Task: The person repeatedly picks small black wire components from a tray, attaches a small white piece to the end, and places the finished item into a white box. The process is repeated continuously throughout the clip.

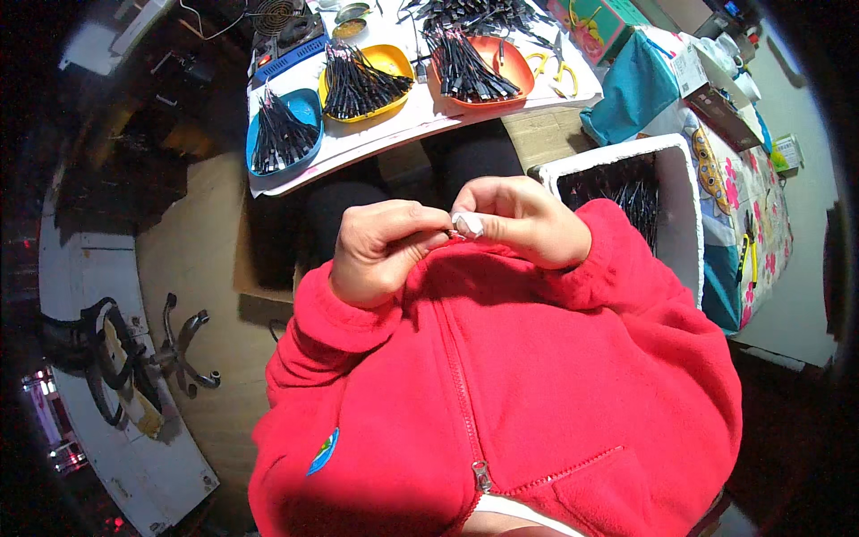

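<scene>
Left hand [380, 246] and right hand [528, 219] each have thumb and finger pinching a tiny piece [453, 234], too small to make out, in front of the red jacket [537, 331] and on the near side of the table [394, 134]. I can't tell if the white bit [468, 224] at the right thumb is worn or held. It would likely work best to keep the left fingers very still, move the right ones softly, and not squeeze too hard.
</scene>
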Motion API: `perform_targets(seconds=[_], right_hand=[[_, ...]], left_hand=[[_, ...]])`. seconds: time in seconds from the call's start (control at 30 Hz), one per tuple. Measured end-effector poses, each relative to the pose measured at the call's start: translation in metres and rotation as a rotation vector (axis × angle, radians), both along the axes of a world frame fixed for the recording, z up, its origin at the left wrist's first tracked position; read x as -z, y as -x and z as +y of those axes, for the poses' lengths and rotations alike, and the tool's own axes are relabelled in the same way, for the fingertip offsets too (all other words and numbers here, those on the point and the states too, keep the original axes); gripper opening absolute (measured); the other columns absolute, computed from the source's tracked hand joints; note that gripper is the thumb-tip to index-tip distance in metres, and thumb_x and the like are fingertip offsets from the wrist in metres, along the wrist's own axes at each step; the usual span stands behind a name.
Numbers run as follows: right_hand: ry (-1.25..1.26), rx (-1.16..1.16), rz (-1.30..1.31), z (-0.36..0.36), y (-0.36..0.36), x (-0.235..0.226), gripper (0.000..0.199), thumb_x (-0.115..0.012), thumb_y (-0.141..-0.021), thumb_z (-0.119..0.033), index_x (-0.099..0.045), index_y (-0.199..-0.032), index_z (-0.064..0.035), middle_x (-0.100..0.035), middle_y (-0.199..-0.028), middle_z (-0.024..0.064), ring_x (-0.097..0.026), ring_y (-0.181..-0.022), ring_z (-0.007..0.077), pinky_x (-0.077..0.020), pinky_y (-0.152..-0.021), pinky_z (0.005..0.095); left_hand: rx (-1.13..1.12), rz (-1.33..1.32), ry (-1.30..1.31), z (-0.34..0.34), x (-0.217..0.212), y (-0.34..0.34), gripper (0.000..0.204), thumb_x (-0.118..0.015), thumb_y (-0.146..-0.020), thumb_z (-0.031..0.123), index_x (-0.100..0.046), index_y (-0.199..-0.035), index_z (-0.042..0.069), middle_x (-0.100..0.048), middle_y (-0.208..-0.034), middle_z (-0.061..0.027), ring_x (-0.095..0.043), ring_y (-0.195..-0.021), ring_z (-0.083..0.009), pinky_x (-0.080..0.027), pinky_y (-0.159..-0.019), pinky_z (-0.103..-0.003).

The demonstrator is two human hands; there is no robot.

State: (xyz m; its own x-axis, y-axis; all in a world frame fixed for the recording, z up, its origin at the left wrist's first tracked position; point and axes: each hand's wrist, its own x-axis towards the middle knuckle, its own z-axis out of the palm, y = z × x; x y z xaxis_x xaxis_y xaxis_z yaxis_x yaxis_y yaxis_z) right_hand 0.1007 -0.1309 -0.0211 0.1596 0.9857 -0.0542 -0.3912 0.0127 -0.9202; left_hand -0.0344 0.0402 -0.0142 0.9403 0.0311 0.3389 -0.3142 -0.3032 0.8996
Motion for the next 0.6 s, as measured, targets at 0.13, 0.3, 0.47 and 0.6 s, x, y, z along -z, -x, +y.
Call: perform_targets(seconds=[0.13,0.3,0.47,0.6], right_hand=[[0.067,-0.05,0.25,0.0,-0.001,0.002,0.021,-0.059,-0.092,-0.018,-0.058,-0.099,0.0021,-0.059,-0.085,0.0017,-0.055,-0.08,0.0089,-0.0448,-0.072,0.0215],[-0.179,0.378,-0.983,-0.009,0.008,-0.012,0.016,-0.065,-0.083,-0.004,-0.059,-0.098,-0.0001,-0.061,-0.088,0.01,-0.061,-0.079,0.0198,-0.0492,-0.067,0.0279],[-0.303,0.381,-1.235,-0.008,0.014,-0.019,0.014,-0.067,-0.081,-0.005,-0.06,-0.092,-0.0021,-0.06,-0.086,0.0109,-0.061,-0.076,0.022,-0.0485,-0.064,0.0304],[0.105,0.187,-0.134,-0.004,0.017,-0.013,0.017,-0.062,-0.09,-0.015,-0.059,-0.095,0.0009,-0.06,-0.08,0.0011,-0.055,-0.074,0.0083,-0.0444,-0.064,0.0229]], left_hand=[[0.004,0.044,0.126,-0.002,0.002,0.002,0.011,-0.062,-0.082,-0.006,-0.066,-0.092,-0.004,-0.066,-0.079,-0.0062,-0.058,-0.068,-0.0093,-0.046,-0.062,-0.022],[0.079,0.165,0.594,0.0,0.013,0.008,0.01,-0.063,-0.086,-0.001,-0.067,-0.095,-0.003,-0.064,-0.079,-0.0023,-0.052,-0.066,-0.0047,-0.043,-0.061,-0.018],[-0.003,0.168,0.627,-0.009,0.017,0.007,0.014,-0.068,-0.084,0.01,-0.066,-0.09,-0.003,-0.061,-0.072,-0.0026,-0.048,-0.057,-0.0052,-0.037,-0.053,-0.019],[-0.111,0.069,0.281,-0.013,0.016,0.008,0.01,-0.065,-0.085,0.002,-0.066,-0.093,-0.003,-0.063,-0.076,-0.0023,-0.051,-0.063,-0.0049,-0.041,-0.056,-0.019]])
